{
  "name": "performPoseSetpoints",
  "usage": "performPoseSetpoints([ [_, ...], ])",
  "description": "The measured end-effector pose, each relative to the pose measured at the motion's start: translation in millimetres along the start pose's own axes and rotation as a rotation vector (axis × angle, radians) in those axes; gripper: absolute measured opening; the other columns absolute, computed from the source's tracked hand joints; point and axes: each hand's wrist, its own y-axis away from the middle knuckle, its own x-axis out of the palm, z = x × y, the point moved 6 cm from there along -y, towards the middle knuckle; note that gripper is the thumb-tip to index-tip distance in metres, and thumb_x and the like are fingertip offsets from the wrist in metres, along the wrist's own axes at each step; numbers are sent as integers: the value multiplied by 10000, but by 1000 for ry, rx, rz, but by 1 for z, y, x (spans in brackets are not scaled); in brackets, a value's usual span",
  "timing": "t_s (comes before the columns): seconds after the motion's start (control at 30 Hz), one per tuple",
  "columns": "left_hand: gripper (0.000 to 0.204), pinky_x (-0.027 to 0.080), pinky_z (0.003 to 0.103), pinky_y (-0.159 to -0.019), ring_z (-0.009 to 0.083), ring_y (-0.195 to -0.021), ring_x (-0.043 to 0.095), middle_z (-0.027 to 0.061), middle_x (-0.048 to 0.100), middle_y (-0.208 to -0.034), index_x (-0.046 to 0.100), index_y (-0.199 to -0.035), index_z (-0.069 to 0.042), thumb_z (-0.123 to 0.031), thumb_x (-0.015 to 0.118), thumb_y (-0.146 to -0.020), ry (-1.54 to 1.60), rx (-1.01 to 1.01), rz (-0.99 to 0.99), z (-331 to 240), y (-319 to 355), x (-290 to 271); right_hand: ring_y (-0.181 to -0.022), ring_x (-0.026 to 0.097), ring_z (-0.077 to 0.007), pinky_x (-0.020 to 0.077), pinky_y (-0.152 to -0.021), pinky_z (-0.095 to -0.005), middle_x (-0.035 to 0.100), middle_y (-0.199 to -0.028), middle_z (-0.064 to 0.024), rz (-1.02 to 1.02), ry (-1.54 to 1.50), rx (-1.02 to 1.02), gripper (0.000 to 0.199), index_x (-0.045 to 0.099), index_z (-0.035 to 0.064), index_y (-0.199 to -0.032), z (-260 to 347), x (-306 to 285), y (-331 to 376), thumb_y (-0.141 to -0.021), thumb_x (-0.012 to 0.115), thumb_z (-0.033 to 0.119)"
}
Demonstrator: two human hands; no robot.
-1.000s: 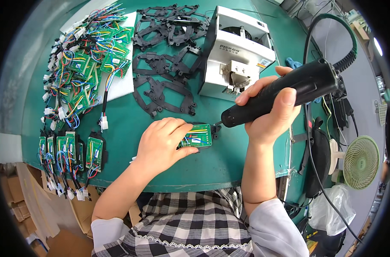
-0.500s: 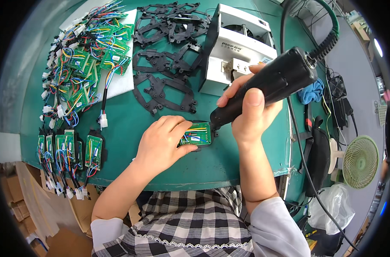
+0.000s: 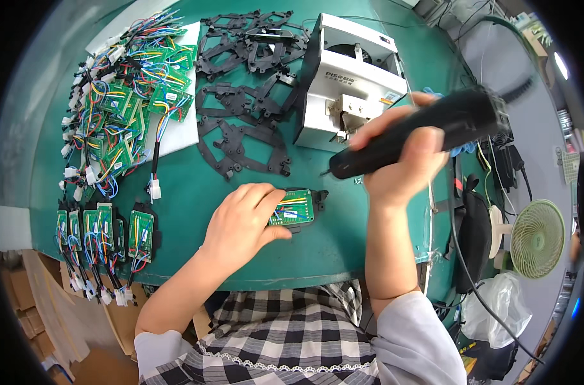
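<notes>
A green circuit board (image 3: 300,206) with yellow and blue wires sits in a black plastic bracket (image 3: 319,200) on the table. My left hand (image 3: 237,221) grips its left end, thumb along the near side and fingers over the far side. In my right hand (image 3: 401,163) is a black electric screwdriver (image 3: 427,131), tilted with its bit pointing down and left. The bit's tip is off the board, beyond its right end. Several tiny screws (image 3: 359,181) lie on the table beside the screwdriver's nose.
A white screw feeder (image 3: 353,83) stands beyond my right hand. Black plastic frames (image 3: 240,144) are spread at the far middle. Wired circuit boards (image 3: 122,96) pile up on white foam at left, with mounted boards (image 3: 140,234) nearer. A green fan (image 3: 538,239) stands at right.
My right hand has drawn the screwdriver away from the bracket's right end, up and to the right. The left hand still holds the board in place.
</notes>
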Motion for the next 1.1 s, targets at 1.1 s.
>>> performPoseSetpoints([
  [1.1, 476, 441, 408, -808, 294, -919, 561, 71, 593, -963, 592, -983, -55, -301, 820, -644, -69, -156, -79, 16, 0, -8, -482, 567, -151, 442, -457, -241, 583, -610, -109, 31, -33, 175, 723, 435, -81, -1105, -1, 1, 43, -790, 719, 504],
])
